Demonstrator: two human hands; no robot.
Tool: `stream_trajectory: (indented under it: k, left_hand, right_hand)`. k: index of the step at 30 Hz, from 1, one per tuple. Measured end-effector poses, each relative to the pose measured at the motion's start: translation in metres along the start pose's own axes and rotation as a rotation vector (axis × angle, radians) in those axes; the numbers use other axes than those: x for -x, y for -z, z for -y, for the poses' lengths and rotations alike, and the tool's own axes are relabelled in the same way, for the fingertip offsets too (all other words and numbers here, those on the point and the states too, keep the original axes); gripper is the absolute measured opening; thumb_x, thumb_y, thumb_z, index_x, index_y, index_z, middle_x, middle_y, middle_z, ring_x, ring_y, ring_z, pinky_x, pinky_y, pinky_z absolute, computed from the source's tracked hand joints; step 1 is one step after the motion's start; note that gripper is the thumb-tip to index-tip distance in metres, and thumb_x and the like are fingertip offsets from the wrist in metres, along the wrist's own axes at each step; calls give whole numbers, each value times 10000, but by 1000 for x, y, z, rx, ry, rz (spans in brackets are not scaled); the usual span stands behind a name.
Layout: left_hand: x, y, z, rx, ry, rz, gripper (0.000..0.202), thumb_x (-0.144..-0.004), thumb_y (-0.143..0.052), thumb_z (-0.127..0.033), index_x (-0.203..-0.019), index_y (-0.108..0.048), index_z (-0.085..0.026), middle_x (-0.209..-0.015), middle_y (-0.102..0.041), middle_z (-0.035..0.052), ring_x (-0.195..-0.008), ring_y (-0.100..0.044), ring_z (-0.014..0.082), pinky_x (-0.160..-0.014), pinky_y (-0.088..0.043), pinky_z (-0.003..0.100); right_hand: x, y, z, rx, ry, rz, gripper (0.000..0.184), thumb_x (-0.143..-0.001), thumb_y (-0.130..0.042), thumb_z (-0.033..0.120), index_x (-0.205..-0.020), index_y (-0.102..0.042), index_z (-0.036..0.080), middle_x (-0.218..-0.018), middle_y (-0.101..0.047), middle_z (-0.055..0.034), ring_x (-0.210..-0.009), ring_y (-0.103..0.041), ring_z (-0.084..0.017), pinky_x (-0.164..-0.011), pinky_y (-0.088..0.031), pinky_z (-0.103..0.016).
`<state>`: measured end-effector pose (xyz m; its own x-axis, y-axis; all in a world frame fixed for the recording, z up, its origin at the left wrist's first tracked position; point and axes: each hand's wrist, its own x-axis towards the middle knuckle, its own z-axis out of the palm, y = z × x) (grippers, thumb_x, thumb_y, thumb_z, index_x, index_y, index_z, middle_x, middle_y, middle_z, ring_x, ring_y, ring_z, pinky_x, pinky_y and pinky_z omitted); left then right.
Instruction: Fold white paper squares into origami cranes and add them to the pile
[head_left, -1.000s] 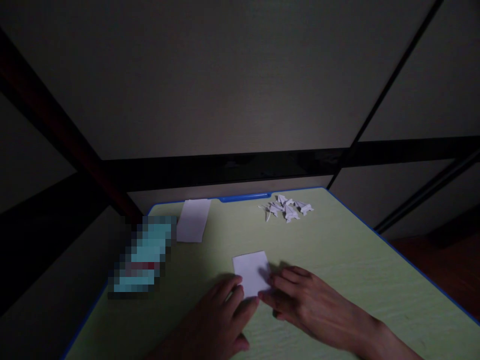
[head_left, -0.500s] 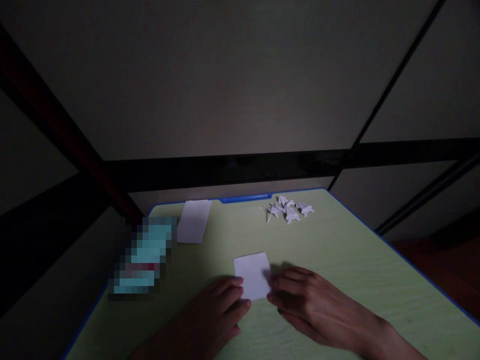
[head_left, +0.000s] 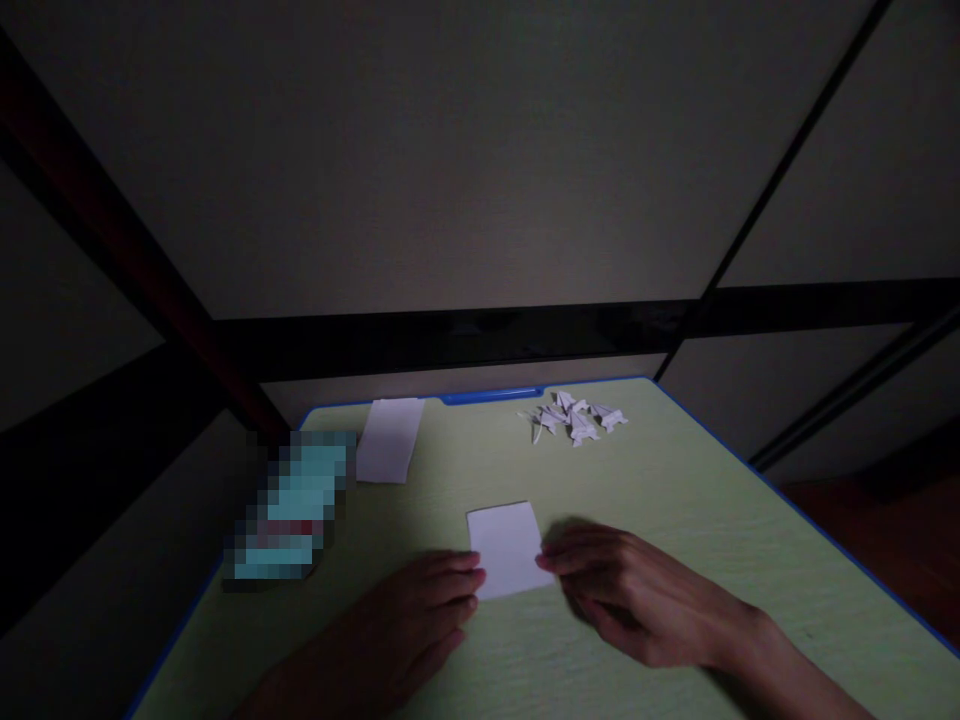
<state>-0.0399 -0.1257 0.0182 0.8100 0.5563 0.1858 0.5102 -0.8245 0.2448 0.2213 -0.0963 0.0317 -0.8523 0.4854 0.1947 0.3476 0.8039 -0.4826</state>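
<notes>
While left hand [head_left: 420, 620] and right hand [head_left: 622, 595] touch white paper [head_left: 508, 548] | fingers [head_left: 457, 580] flat, seemingly unclenched | folded shapes [head_left: 574, 420] beyond

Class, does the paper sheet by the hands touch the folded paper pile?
Apart: head view shows green tabletop between the white rectangular paper sheet and the white folded-paper pile.
</notes>
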Motion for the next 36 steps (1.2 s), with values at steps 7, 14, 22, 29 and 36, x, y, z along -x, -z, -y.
stream_trajectory:
  k: [7,14,22,29,36]
  left_hand:
    - [-1,-5,-2,73,9,-152,166,-784,-426,-95,-801,-585,-137,-997,-633,95,-1036,-514,160,-888,-433,261]
    - [-6,-12,-7,4,75,-121,285,-762,-441,-81,-1030,-512,-141,-1004,-610,86,-1002,-517,167,-873,-443,285]
    - [-3,-31,-3,-63,167,-305,396,-772,-484,-163,-1165,-446,-190,-1057,-592,71,-980,-527,183,-874,-431,318]
    - [-18,-23,-6,450,685,-521,178,-702,-540,-271,-608,-641,-157,-617,-635,17,-608,-574,157,-587,-461,228]
    - [-34,-15,-17,982,988,-487,296,-583,-586,-356,-397,-552,-129,-378,-497,-21,-424,-458,113,-435,-360,198]
  right_hand:
    - [-3,-6,-7,84,-27,-15,145,-782,-457,92,-731,-583,144,-843,-635,-48,-838,-557,-139,-761,-439,-283]
    - [-8,-18,-4,519,147,-98,171,-837,-439,130,-715,-557,147,-670,-615,-35,-674,-549,-137,-589,-426,-267]
    - [-7,-25,-2,327,107,-241,179,-856,-393,147,-767,-548,151,-687,-624,-46,-676,-573,-120,-629,-447,-248]
    - [-11,-23,9,-457,-370,-525,97,-741,-558,231,-691,-527,153,-657,-626,-29,-612,-585,-110,-558,-453,-198]
    - [-22,-28,5,-1078,-598,-504,297,-574,-690,364,-640,-520,129,-480,-565,36,-425,-516,-63,-409,-396,-158]
